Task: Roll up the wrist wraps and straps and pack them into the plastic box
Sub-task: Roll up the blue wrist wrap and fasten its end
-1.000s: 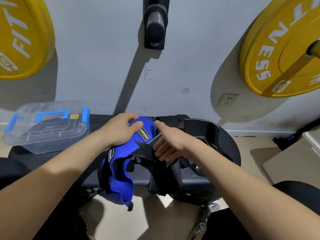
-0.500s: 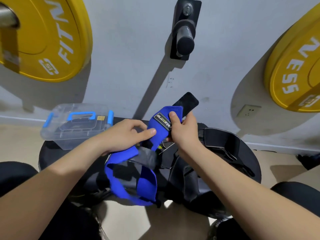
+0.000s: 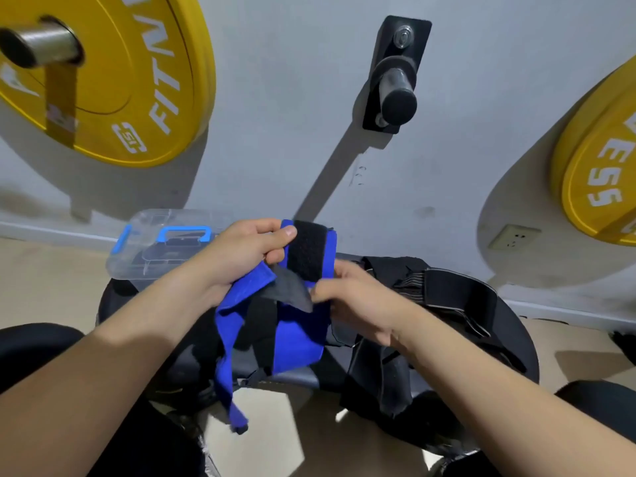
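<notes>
Above the bench (image 3: 516,349), right in front of me, I hold the blue wrist wrap (image 3: 299,335) up lengthwise. Left hand (image 3: 241,259): thumb and fingers (image 3: 287,232) pinch the top edge just beside the black velcro patch (image 3: 306,249). Right hand (image 3: 361,297): blurred, looks clamped on the wrap's edge below the patch, by a grey flap. The rest of the wrap hangs twisted toward the floor, with a small dark tab at the lowest end. Step in hand, my judgement: sort out the ends and start the roll. To do it well: untwist the hanging tail first, begin at the end away from the velcro so the patch finishes outside and closes the roll, keep the edges aligned and the core tight. A loose roll may not fit. The clear plastic box (image 3: 137,263), blue handle and clasps, sits lid-on at the bench's far left, behind my left hand; it needs opening. Black straps (image 3: 457,297) lie heaped on the bench to the right, unrolled. Writing: left yellow weight plate (image 3: 137,80) reads "FITN", cut off; right yellow plate (image 3: 599,173) reads "ESS". No readable label on the wrap.
</notes>
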